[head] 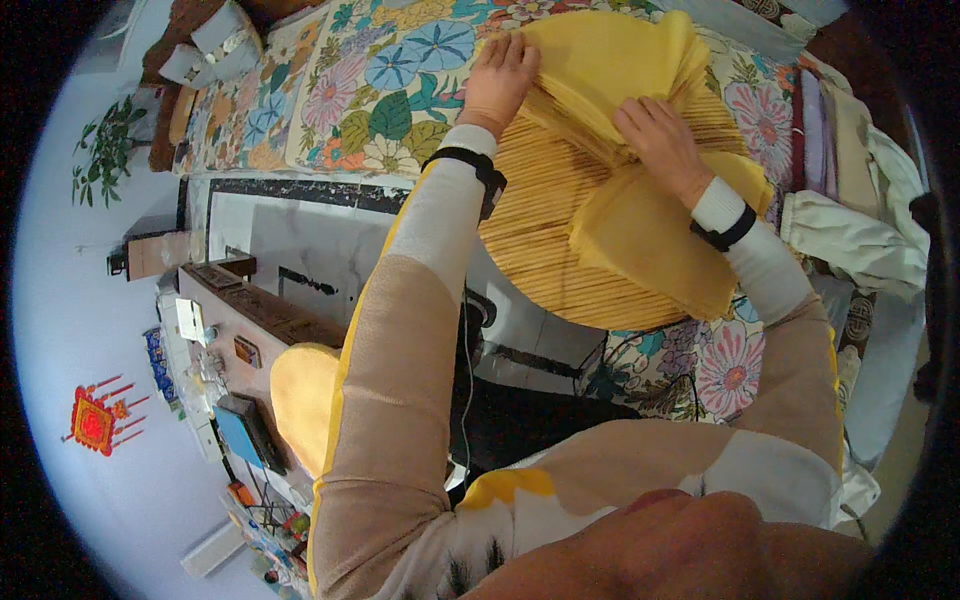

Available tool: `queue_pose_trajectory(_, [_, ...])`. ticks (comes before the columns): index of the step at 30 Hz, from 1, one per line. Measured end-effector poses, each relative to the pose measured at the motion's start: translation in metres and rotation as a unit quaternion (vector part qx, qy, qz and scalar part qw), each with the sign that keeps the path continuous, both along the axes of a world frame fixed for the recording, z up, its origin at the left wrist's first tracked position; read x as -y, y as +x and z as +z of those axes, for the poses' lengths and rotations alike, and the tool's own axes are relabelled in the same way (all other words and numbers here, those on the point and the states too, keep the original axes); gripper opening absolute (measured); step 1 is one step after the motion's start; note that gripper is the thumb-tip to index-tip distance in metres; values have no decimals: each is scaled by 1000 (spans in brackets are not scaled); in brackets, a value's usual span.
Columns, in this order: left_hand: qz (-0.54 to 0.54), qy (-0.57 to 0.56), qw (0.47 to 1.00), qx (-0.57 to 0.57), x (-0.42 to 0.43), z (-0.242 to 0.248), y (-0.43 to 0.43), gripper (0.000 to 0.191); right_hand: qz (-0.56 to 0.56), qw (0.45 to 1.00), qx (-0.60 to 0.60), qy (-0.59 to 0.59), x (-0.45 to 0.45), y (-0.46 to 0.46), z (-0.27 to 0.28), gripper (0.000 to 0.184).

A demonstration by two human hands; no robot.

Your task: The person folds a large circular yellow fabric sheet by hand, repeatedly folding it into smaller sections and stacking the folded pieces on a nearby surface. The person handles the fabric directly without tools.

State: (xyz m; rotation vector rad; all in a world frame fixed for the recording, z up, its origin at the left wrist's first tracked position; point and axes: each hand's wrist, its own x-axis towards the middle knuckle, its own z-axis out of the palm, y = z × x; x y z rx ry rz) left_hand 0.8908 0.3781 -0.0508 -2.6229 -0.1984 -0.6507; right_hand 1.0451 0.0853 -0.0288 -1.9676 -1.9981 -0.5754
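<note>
A thick stack of thin yellow sheets point(600, 60), perhaps paper, is fanned out over a round, slatted, yellow-brown board point(547, 225). My left hand point(501, 79) grips the stack at its far left edge, fingers curled over it. Bent over the inner edge of the same stack is my right hand point(664, 142), its fingertips pinching the sheets near the board's middle. The thumbs are mostly hidden. A second pile of yellow sheets point(660, 232) lies fanned beneath my right wrist, nearer to me. At the far right the upper sheets curl upward.
A flower-patterned cover point(390, 90) spreads under and beyond the board. Folded cloths point(832, 142) and a white garment point(855, 236) lie to the right. On the left stand a wooden desk point(285, 315) with items on it and a yellow rounded chair back point(304, 397). A white cable point(469, 390) hangs by my left arm.
</note>
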Motion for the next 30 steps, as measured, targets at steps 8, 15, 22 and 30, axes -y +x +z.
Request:
queue_pose_trajectory(8, [-25, -128, 991, -43, 0, -11, -4, 43, -49, 983, -84, -153, -17, 7, 49, 50])
queue_pose_trajectory(15, [59, -355, 933, -26, 4, -9, 0, 78, -292, 946, -5, -142, -60, 113, -25, 104])
queue_pose_trajectory(22, [102, -388, 914, 61, 39, -27, -6, 119, -213, 959, -178, 55, -42, 129, -84, 117])
queue_pose_trajectory(30, [307, -357, 878, -87, 135, -13, -88, 123, -330, 912, -220, -105, -52, 115, -53, 129])
